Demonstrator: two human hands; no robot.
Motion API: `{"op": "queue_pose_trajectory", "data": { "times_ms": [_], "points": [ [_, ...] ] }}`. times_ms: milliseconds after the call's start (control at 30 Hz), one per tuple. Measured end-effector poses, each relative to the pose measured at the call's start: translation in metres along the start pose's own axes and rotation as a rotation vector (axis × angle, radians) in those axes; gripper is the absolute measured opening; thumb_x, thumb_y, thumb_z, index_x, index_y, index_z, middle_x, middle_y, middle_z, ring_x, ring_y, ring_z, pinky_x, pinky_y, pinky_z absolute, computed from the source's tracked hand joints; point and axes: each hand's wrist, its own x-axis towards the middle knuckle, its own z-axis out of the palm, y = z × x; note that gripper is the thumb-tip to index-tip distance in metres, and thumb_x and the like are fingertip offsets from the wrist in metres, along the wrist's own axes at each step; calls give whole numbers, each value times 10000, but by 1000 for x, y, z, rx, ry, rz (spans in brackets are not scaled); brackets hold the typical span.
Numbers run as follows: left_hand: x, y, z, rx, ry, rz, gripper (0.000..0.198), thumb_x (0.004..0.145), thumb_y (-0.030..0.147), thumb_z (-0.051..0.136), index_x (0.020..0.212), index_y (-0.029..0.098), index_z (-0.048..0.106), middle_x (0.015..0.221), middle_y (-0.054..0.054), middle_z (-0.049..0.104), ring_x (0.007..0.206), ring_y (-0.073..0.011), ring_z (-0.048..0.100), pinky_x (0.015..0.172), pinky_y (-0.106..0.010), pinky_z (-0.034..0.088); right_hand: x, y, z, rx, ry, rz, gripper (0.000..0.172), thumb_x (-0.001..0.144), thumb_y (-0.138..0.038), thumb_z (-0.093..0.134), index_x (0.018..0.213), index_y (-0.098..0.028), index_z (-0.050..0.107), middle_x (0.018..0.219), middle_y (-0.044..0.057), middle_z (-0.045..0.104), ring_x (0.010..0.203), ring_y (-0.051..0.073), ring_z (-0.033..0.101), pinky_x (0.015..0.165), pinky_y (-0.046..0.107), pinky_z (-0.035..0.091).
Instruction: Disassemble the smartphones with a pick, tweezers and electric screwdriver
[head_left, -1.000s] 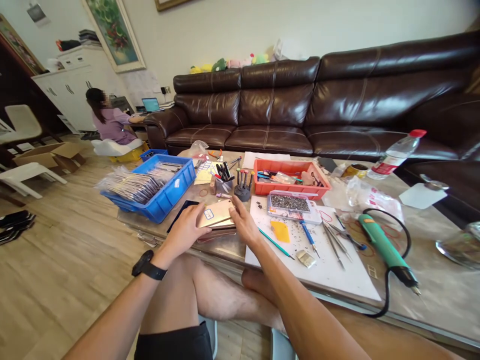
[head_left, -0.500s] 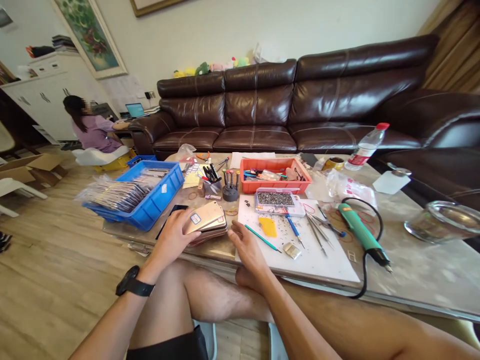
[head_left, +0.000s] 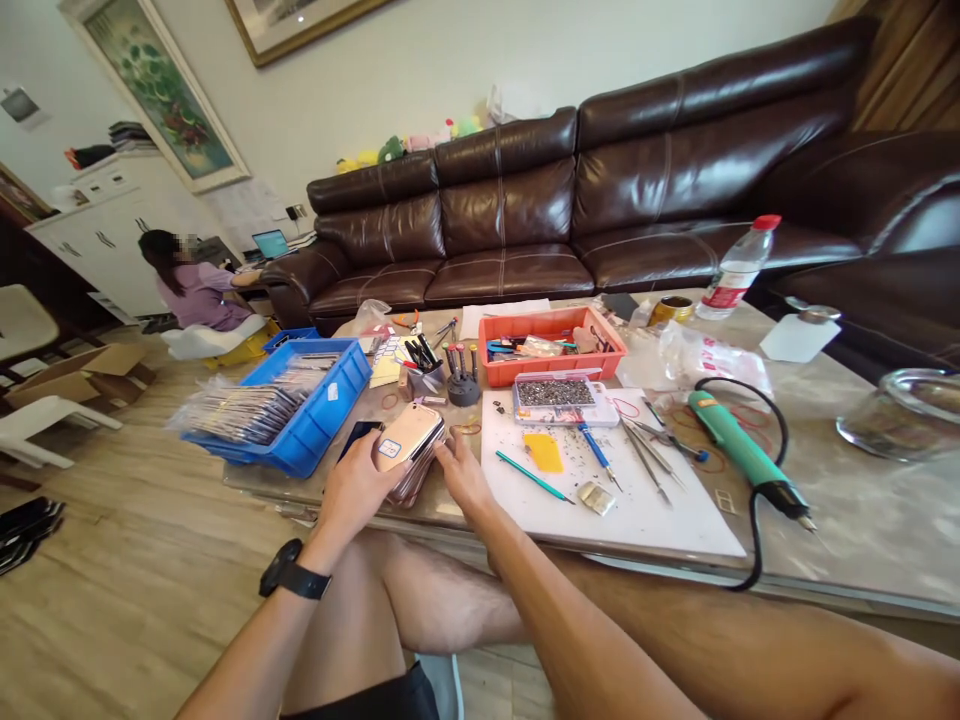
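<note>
A stack of gold phone back covers (head_left: 412,440) lies at the near edge of the table (head_left: 862,540). My left hand (head_left: 358,488) wraps the stack's left and near side, fingers curled on it; a black watch is on that wrist. My right hand (head_left: 459,472) touches the stack's right side with its fingertips. A black phone screen (head_left: 358,434) lies just left of the stack.
A blue bin (head_left: 315,420) of bagged parts stands to the left. On the white mat (head_left: 637,510) lie tweezers, a teal pen, a yellow pick and a screw box (head_left: 556,396). An orange tray (head_left: 551,352), green soldering iron (head_left: 739,455), water bottle (head_left: 736,270), and a seated person (head_left: 199,290) are beyond.
My right hand went back from the mat's edge to the right side of the stack. The stack has turned more lengthwise away from me. The camera view shifted slightly.
</note>
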Motion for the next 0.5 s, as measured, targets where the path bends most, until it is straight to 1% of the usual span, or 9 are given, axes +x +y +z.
{"op": "queue_pose_trajectory", "data": {
  "times_ms": [67,133,200,300,400,500],
  "points": [
    [-4,4,5,10,60,-13,568,846,417,707,1335,145,612,1312,-201,708,1171,-384,688,980,-491,529,-11,-4,-9,46,-11,59,770,956,-613,509,1553,-128,474,1481,227,620,1372,351,608,1121,536,486],
    [-9,7,10,10,127,-5,544,855,397,706,1328,146,614,1275,-197,710,1163,-383,683,993,-496,525,-27,-9,-18,93,-28,109,688,957,-603,514,1480,-159,561,1481,196,629,1376,330,605,1133,509,484],
    [-14,9,14,4,197,17,512,875,381,693,1329,158,613,1259,-187,701,1170,-377,671,1016,-500,516,-43,-14,-25,141,-62,139,614,957,-611,514,1356,-165,657,1365,186,709,1278,333,675,1088,512,522],
    [-23,13,15,-16,317,48,528,901,380,683,1378,180,574,1298,-187,665,1230,-377,633,1058,-516,498,-56,-25,-30,211,-116,171,606,935,-661,532,1234,-166,715,1173,178,783,1088,340,757,962,519,589],
    [-36,25,12,-39,423,94,580,915,379,695,1437,205,511,1357,-182,626,1299,-361,585,1116,-516,463,-60,-43,-32,264,-157,169,613,910,-683,574,1224,-177,719,1157,165,784,1069,333,756,929,495,597],
    [-59,46,11,-106,491,185,610,914,352,719,1464,227,488,1355,-171,618,1305,-340,572,1136,-514,448,-65,-68,-40,323,-239,113,565,927,-655,597,1268,-217,702,1222,114,759,1080,295,737,936,432,586]
  ]
}}
